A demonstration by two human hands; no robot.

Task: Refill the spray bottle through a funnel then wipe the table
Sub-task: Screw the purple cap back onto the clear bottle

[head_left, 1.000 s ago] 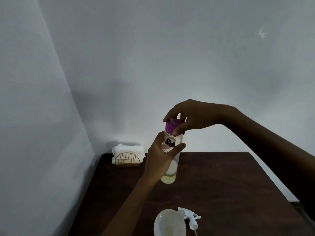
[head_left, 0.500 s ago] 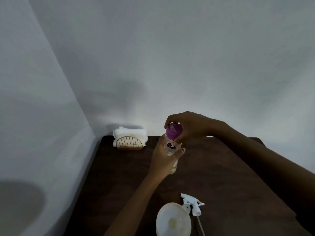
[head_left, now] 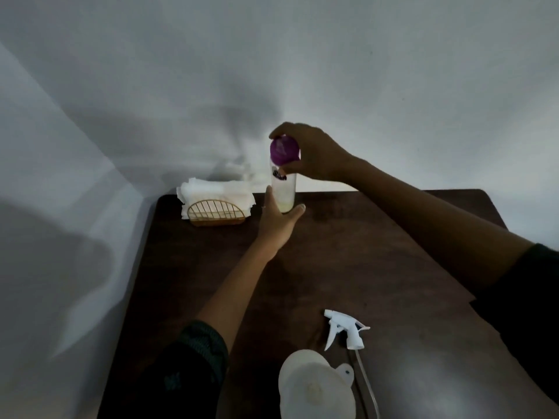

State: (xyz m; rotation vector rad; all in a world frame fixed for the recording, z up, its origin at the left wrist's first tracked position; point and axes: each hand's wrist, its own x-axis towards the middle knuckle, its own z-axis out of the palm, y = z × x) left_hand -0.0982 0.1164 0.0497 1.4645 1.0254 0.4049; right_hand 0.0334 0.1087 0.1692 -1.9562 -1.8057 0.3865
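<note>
Fingers (head_left: 276, 133) grip purple cap (head_left: 284, 151) above dark table (head_left: 348, 261), grey walls (head_left: 302, 55).

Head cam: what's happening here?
A person is handling a clear bottle at the far side of the dark table. The left hand grips its base; the right hand holds the purple cap on top. Near the person, a white funnel and the detached spray trigger head lie untouched. Napkins sit in a holder at the back.
</note>
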